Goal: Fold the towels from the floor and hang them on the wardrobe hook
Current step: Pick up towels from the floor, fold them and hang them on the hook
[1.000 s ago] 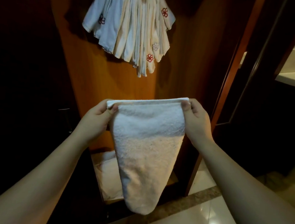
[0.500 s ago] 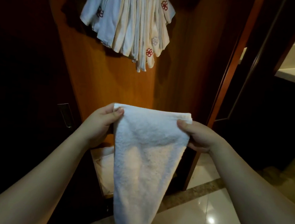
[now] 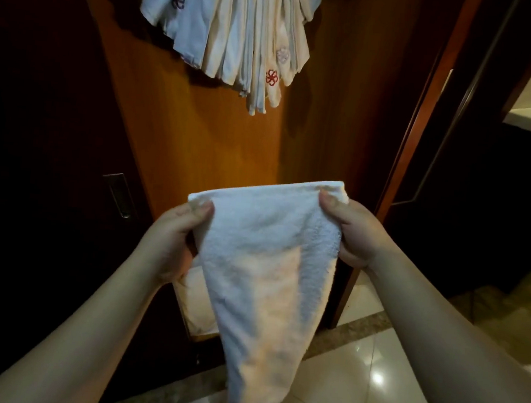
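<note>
While the white towel (image 3: pixel 261 265) is pinched at its top corners by left hand (image 3: pixel 171 238) and right hand (image 3: pixel 348 231), its long axis hangs straight down from the grip. Hung towels (image 3: pixel 240 28) sit above and beyond; lift is needed, the hands roughly equidistant.

- The held towel (image 3: pixel 261 265) hangs before the wardrobe panel (image 3: pixel 198 150), below the bunch of hung towels (image 3: pixel 237 28).
- The left hand (image 3: pixel 171 235) holds the towel's upper left corner; the right hand (image 3: pixel 348 231) holds its upper right.
- The towel's tail dangles over the floor (image 3: pixel 354 386).
- A recessed handle (image 3: pixel 118 195) lies left of the towel.
</note>
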`<move>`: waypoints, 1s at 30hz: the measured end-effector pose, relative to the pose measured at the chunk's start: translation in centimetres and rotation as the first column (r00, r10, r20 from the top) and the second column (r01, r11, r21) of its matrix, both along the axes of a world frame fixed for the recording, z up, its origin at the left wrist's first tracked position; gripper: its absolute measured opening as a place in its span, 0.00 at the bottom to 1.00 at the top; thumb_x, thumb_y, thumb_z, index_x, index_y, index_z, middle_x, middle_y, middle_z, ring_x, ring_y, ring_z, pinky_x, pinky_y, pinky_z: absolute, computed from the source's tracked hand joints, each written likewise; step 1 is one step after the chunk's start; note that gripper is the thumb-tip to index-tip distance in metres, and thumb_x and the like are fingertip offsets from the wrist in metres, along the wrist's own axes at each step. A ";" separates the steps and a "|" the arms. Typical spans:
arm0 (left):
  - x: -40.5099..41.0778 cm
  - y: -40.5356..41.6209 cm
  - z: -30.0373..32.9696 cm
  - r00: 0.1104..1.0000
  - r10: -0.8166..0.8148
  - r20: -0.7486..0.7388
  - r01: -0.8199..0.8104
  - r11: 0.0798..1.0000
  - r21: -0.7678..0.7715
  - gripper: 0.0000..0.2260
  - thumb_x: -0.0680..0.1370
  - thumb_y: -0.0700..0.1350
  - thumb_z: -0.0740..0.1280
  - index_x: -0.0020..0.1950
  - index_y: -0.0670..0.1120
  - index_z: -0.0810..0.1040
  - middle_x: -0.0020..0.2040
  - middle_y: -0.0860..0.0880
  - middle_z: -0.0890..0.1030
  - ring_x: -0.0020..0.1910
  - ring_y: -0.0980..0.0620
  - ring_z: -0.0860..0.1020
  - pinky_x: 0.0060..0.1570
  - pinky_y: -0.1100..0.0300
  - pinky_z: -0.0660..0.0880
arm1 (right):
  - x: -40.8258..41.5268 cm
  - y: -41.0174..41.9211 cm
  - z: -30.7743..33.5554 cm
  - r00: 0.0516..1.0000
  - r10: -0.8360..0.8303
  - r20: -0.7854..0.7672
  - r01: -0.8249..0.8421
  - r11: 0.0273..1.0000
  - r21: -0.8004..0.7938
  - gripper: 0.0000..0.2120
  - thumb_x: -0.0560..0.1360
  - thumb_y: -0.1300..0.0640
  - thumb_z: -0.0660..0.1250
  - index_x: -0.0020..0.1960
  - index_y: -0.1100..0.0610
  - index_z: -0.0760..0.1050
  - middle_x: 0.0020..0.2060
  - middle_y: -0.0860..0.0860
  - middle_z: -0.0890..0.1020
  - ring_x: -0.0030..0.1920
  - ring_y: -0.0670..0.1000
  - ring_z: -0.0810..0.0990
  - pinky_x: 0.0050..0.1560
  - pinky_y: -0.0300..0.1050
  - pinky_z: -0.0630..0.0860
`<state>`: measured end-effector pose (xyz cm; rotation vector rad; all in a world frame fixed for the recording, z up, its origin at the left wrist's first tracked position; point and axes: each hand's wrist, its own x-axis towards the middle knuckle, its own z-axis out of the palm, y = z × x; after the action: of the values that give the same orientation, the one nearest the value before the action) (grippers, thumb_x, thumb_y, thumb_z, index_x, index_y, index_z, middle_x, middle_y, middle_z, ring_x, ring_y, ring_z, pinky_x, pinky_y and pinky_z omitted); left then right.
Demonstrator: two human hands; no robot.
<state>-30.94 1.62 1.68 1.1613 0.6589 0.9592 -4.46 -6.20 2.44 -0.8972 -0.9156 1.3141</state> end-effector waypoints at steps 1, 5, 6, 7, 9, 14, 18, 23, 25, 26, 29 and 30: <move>0.0 0.2 -0.2 0.999 0.040 0.014 -0.040 0.999 0.004 0.15 0.77 0.48 0.67 0.57 0.39 0.82 0.54 0.39 0.84 0.52 0.44 0.84 0.50 0.53 0.81 | 0.1 -0.1 -0.2 1.000 -0.021 0.019 0.021 1.000 -0.016 0.18 0.69 0.47 0.77 0.53 0.57 0.86 0.55 0.61 0.85 0.58 0.60 0.84 0.52 0.51 0.82; 0.9 -0.3 -1.8 0.981 0.194 -0.023 -0.193 0.981 0.010 0.09 0.81 0.46 0.65 0.52 0.44 0.85 0.51 0.41 0.86 0.50 0.44 0.84 0.51 0.50 0.79 | -1.0 -0.3 -0.7 0.969 -0.157 0.192 0.174 0.982 -0.073 0.16 0.73 0.45 0.71 0.51 0.56 0.86 0.51 0.58 0.86 0.52 0.58 0.86 0.48 0.50 0.82; 1.2 -0.6 -2.3 0.972 0.235 -0.024 -0.235 0.972 0.006 0.09 0.81 0.47 0.66 0.51 0.46 0.85 0.51 0.41 0.86 0.50 0.43 0.85 0.52 0.48 0.79 | -1.5 -0.5 -0.9 0.937 -0.208 0.281 0.237 0.969 -0.074 0.17 0.74 0.43 0.70 0.51 0.56 0.85 0.50 0.56 0.87 0.51 0.57 0.87 0.48 0.50 0.81; 1.6 -1.1 -2.8 0.960 0.280 -0.017 -0.280 0.960 0.001 0.09 0.81 0.47 0.66 0.50 0.48 0.86 0.51 0.42 0.86 0.50 0.42 0.85 0.53 0.47 0.79 | -2.3 -0.6 -1.2 0.891 -0.257 0.374 0.303 0.951 -0.068 0.18 0.74 0.40 0.69 0.51 0.54 0.84 0.47 0.54 0.87 0.48 0.55 0.87 0.48 0.51 0.80; 2.6 -2.3 -3.7 0.928 0.372 -0.026 -0.373 0.928 -0.016 0.09 0.80 0.51 0.66 0.49 0.52 0.86 0.49 0.44 0.86 0.51 0.43 0.85 0.54 0.45 0.79 | -4.2 -1.0 -2.3 0.790 -0.346 0.507 0.427 0.903 -0.049 0.18 0.78 0.37 0.65 0.49 0.51 0.83 0.43 0.47 0.87 0.43 0.47 0.87 0.46 0.48 0.80; 5.5 -6.4 -5.5 0.843 0.516 -0.153 -0.521 0.854 0.012 0.13 0.82 0.57 0.62 0.46 0.56 0.83 0.42 0.58 0.86 0.42 0.60 0.84 0.41 0.62 0.78 | -9.5 -2.7 -5.5 0.649 -0.495 0.577 0.588 0.808 0.032 0.15 0.83 0.40 0.57 0.44 0.44 0.76 0.35 0.37 0.83 0.38 0.31 0.79 0.34 0.25 0.70; 6.4 -8.8 -6.4 0.835 0.513 -0.199 -0.510 0.857 0.072 0.12 0.83 0.56 0.60 0.45 0.54 0.79 0.41 0.53 0.84 0.41 0.60 0.83 0.40 0.64 0.79 | -11.9 -3.6 -7.5 0.704 -0.438 0.558 0.537 0.843 -0.016 0.13 0.80 0.37 0.54 0.55 0.40 0.73 0.43 0.37 0.80 0.44 0.29 0.79 0.38 0.24 0.71; 6.9 -9.7 -7.0 0.885 0.389 -0.255 -0.362 0.921 0.147 0.07 0.82 0.53 0.63 0.51 0.55 0.80 0.44 0.56 0.84 0.48 0.60 0.82 0.46 0.65 0.78 | -12.0 -3.9 -8.2 0.822 -0.322 0.470 0.378 0.925 -0.028 0.14 0.82 0.38 0.56 0.61 0.40 0.75 0.48 0.35 0.84 0.50 0.34 0.81 0.43 0.25 0.74; 6.4 -9.3 -6.7 0.929 0.282 -0.240 -0.265 0.959 0.101 0.07 0.82 0.53 0.63 0.50 0.56 0.80 0.44 0.55 0.85 0.50 0.57 0.83 0.47 0.63 0.78 | -11.3 -3.8 -8.0 0.838 -0.280 0.468 0.334 0.942 -0.036 0.18 0.81 0.36 0.54 0.63 0.41 0.76 0.50 0.35 0.84 0.52 0.36 0.82 0.45 0.27 0.76; 6.1 -9.0 -6.4 0.951 0.221 -0.217 -0.212 0.975 0.065 0.07 0.82 0.54 0.63 0.51 0.56 0.81 0.46 0.55 0.85 0.50 0.56 0.83 0.48 0.62 0.79 | -11.0 -3.7 -7.8 0.847 -0.255 0.466 0.311 0.950 -0.044 0.20 0.80 0.35 0.54 0.64 0.42 0.75 0.51 0.36 0.84 0.53 0.37 0.82 0.46 0.27 0.76; 5.1 -8.1 -6.3 0.965 0.065 -0.254 -0.053 0.997 0.054 0.15 0.77 0.59 0.61 0.57 0.55 0.80 0.57 0.46 0.84 0.56 0.55 0.82 0.60 0.55 0.77 | -10.2 -3.5 -7.4 0.855 -0.173 0.488 0.230 0.971 -0.058 0.23 0.78 0.33 0.52 0.66 0.42 0.73 0.53 0.39 0.83 0.56 0.35 0.80 0.49 0.24 0.73; 5.0 -8.0 -6.1 0.954 0.015 -0.300 0.010 0.997 0.082 0.20 0.77 0.60 0.59 0.62 0.52 0.79 0.63 0.43 0.81 0.60 0.53 0.80 0.65 0.54 0.75 | -10.1 -3.4 -7.2 0.853 -0.153 0.498 0.207 0.977 -0.054 0.22 0.78 0.33 0.51 0.66 0.39 0.71 0.54 0.38 0.82 0.58 0.33 0.78 0.51 0.23 0.72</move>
<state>-25.94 -6.38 -4.38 1.3968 0.8707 0.8244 -14.56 -9.59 -4.74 -1.4095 -1.1255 0.9891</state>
